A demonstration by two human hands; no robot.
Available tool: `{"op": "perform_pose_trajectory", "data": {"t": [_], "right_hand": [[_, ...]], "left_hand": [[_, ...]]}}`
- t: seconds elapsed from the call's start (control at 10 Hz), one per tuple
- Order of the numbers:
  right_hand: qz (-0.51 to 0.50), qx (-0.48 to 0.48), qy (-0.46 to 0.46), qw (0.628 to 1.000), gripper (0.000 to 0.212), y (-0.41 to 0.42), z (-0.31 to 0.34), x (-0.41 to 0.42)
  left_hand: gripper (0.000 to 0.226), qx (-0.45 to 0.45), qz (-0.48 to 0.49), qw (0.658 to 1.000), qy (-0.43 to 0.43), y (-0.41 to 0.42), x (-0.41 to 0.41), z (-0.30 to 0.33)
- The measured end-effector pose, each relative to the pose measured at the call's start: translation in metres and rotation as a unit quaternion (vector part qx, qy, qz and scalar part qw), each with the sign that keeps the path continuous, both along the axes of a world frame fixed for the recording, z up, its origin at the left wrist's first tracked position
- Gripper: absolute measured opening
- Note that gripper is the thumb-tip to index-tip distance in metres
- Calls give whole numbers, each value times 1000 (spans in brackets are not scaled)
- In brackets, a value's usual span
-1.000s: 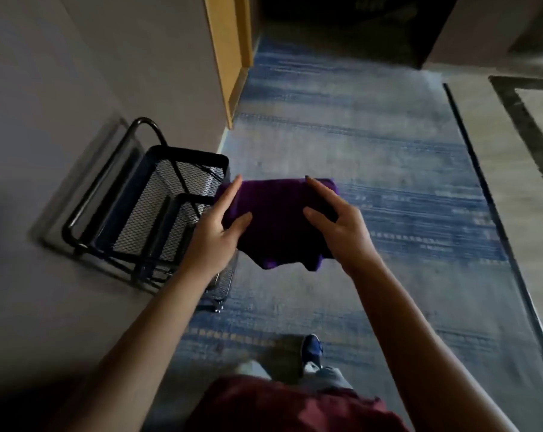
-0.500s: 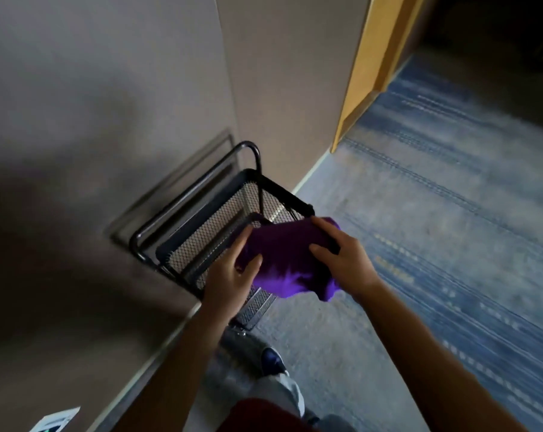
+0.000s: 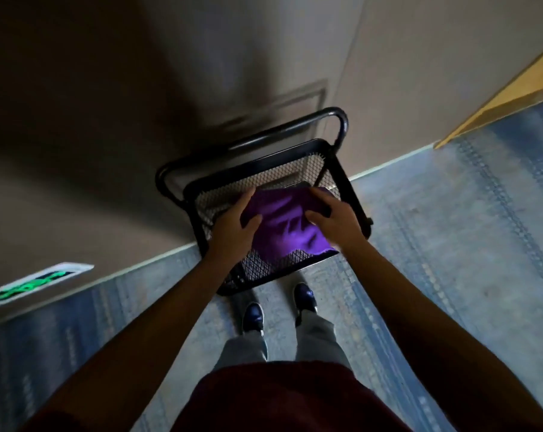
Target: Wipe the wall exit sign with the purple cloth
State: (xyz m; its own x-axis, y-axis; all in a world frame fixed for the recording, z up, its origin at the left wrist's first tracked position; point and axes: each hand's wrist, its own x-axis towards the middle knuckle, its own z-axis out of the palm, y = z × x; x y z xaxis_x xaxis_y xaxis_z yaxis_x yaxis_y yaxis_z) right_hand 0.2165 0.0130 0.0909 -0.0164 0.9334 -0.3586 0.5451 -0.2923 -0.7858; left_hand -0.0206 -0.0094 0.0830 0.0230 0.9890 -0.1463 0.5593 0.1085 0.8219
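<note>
The purple cloth (image 3: pixel 284 227) is stretched between both hands above a black mesh cart (image 3: pixel 341 169). My left hand (image 3: pixel 232 232) grips its left edge and my right hand (image 3: pixel 334 221) grips its right edge. The exit sign (image 3: pixel 36 283), white-framed with glowing green marks, sits low on the wall at the far left, just above the floor. It is well to the left of both hands.
The black mesh cart with a tubular handle (image 3: pixel 251 141) stands against the beige wall (image 3: pixel 139 88). Blue patterned carpet (image 3: pixel 450 244) covers the floor. A wooden door frame (image 3: pixel 507 98) is at the upper right. My feet (image 3: pixel 278 307) stand just behind the cart.
The view has swung left and down to face the wall. The exit sign has come into view at the left. Both hands now hold the cloth directly over the cart.
</note>
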Motion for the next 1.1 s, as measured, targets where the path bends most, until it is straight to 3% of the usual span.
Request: {"op": "perform_pose_trajectory", "data": {"t": [0.3,0.6,0.8,1.1], "right_hand": [[142,-29,-90,985,70,68,-85,4],[199,1,-147,969,77,89,-115,11],[229,49,-185,954,68,100,-116,12],[260,39,-237,935,70,97,-109,9]], "left_hand": [[72,-133,99,985,56,37,29,-77],[59,-114,133,973,150,53,42,-114],[60,-124,101,944,290,49,33,-118],[61,-118,110,946,282,47,20,-96]]}}
